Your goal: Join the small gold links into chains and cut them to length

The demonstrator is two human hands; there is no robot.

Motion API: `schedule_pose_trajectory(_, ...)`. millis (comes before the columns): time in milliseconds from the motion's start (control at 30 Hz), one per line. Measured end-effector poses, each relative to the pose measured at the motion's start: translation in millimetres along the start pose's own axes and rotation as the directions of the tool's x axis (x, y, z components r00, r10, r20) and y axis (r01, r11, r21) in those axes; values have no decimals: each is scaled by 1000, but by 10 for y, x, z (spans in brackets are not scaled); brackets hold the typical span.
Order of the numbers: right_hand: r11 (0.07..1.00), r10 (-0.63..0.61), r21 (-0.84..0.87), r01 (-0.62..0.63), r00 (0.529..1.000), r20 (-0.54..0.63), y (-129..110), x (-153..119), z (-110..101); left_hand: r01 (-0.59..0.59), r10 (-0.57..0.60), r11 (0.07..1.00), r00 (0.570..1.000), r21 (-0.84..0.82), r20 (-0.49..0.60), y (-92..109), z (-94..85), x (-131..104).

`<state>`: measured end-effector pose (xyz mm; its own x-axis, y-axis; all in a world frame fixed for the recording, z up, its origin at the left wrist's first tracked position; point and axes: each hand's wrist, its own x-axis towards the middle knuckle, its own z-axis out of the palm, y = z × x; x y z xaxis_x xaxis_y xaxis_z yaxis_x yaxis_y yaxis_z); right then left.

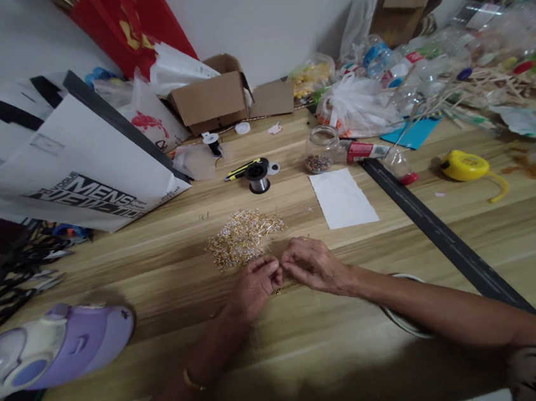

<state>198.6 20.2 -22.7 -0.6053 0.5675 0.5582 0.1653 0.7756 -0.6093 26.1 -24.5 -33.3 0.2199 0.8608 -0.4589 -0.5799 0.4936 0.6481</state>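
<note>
My left hand (258, 286) and my right hand (317, 265) meet over the wooden table, their fingertips almost touching. Both are closed in a pinch, and whatever sits between the fingertips is too small to make out. Just beyond them lies a loose pile of small gold and clear beaded pieces (243, 236). A thin gold chain (282, 290) shows on the table below the fingers, partly hidden by them. Under my right forearm is a pale ring (409, 332), partly covered by the arm.
Behind the pile stand a wire spool (259, 179) and a yellow cutter (240, 170). White paper (344, 197), a jar of beads (319, 157) and a yellow tape measure (466, 165) lie to the right. At left are a purple appliance (79, 344), scissors (19, 293) and a large paper bag (77, 163).
</note>
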Motion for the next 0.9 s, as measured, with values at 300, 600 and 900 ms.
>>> schedule_pose_trajectory(300,1000,-3,13,3,1000,-7,-6,0,-2,12,-12,1000,1000,-28,-1,1,-21,4)
schedule_pose_trajectory(600,1000,-19,-2,19,1000,-15,7,-2,3,15,-15,999,1000,-35,-10,-1,-9,7)
schedule_pose_trajectory(900,1000,-15,-1,15,1000,-20,-2,0,-3,5,-7,999,1000,-42,-25,-16,-21,18)
